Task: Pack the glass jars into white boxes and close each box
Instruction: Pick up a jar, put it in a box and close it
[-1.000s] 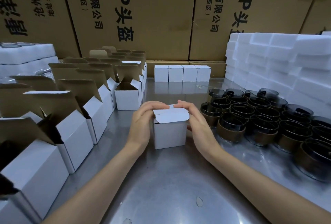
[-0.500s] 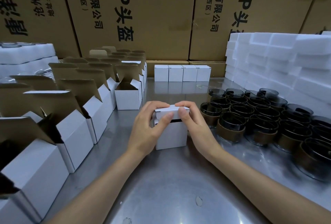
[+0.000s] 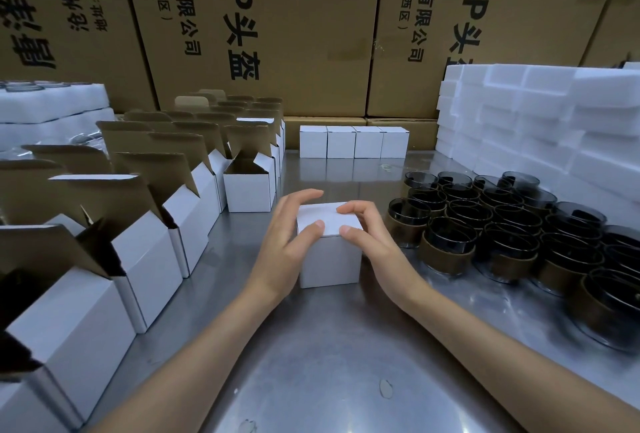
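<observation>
A small white box (image 3: 329, 259) stood in the middle of the steel tabletop (image 3: 311, 363), its lid already folded flat. The left hand (image 3: 287, 242) curved round its left side, thumb pressing on the lid's near edge and fingers reaching over the far corner; the right hand (image 3: 367, 235) mirrored it, pinching the lid between thumb and fingertips. That two-sided hold looked meant to keep the box square while the tuck flap seated, so the closing step seemed all but done. What the box held could not be seen through the closed lid.

To the left, rows of open boxes (image 3: 145, 242) ran from near to far, brown-lined lids standing upright, presumably so that a jar could drop straight in; the nearest open box (image 3: 249, 186) showed only a dark interior, so its contents could not be told. On the right, dark glass jars (image 3: 502, 224) with brown bands stood packed touching one another, within easy reach of the right hand. Four closed boxes (image 3: 353, 141) sat in a row at the far edge, likely finished ones set out of the way. White foam blocks (image 3: 540, 121) were stacked at far right, and large brown cartons (image 3: 294, 34) walled the back.
</observation>
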Action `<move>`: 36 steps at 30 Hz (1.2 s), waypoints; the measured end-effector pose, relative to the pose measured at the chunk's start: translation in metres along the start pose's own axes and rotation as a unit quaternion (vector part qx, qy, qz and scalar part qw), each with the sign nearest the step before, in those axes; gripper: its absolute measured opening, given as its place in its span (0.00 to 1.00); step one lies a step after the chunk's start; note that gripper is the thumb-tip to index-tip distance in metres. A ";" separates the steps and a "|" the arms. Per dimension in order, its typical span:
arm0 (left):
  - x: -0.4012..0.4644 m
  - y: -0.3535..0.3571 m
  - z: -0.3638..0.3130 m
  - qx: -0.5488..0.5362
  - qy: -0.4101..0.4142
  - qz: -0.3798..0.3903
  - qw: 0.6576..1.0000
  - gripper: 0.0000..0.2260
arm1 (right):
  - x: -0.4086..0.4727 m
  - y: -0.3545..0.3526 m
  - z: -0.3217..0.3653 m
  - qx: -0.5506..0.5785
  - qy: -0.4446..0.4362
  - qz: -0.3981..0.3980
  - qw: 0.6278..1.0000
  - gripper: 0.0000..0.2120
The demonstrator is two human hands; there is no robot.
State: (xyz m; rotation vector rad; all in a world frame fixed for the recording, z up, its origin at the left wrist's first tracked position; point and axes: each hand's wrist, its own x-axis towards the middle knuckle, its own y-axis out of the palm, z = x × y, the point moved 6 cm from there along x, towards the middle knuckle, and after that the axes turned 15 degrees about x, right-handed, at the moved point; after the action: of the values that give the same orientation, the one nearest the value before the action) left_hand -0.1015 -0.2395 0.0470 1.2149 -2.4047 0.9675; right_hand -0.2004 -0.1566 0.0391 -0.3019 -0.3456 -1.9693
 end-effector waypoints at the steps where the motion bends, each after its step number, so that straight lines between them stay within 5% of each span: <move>1: 0.000 0.002 0.000 -0.004 0.004 0.013 1.000 0.18 | 0.000 0.001 0.000 -0.006 0.007 0.003 1.000 0.14; 6: -0.001 0.004 0.003 -0.039 -0.024 0.021 0.999 0.22 | -0.005 -0.004 0.001 -0.048 -0.009 -0.037 0.998 0.16; 10: -0.003 0.005 0.015 -0.177 -0.161 -0.021 0.971 0.34 | -0.003 -0.013 -0.006 -0.053 0.016 -0.079 0.995 0.20; 12: -0.006 0.012 0.014 -0.203 -0.193 -0.014 0.960 0.30 | -0.001 -0.009 -0.012 -0.034 0.051 -0.070 0.996 0.21; 18: -0.010 0.015 0.011 -0.195 -0.191 0.011 0.962 0.26 | 0.003 -0.003 -0.016 -0.037 0.083 -0.044 0.995 0.23; 21: -0.009 0.015 0.011 -0.174 -0.181 0.067 0.966 0.39 | 0.005 -0.003 -0.012 -0.047 0.090 -0.039 0.994 0.23; 24: -0.010 0.014 0.012 -0.045 -0.149 0.138 0.978 0.52 | 0.008 -0.004 -0.007 -0.044 0.094 -0.056 0.993 0.24; 28: 0.007 0.006 0.003 0.010 -0.111 0.090 0.990 0.54 | 0.023 -0.003 0.015 -0.016 0.095 -0.062 0.993 0.23; 33: 0.079 0.017 -0.016 -0.065 -0.101 -0.002 0.993 0.58 | 0.074 -0.013 0.077 -0.314 0.016 -0.038 0.948 0.37; 36: 0.121 0.039 -0.018 -0.085 -0.083 -0.022 0.993 0.52 | 0.111 -0.031 0.092 -0.385 0.019 -0.040 0.922 0.34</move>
State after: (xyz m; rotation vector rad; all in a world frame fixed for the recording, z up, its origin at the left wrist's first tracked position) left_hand -0.2066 -0.2847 0.1049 1.3242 -2.5150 0.6571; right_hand -0.2688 -0.2034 0.1614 -0.7548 0.4765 -2.1156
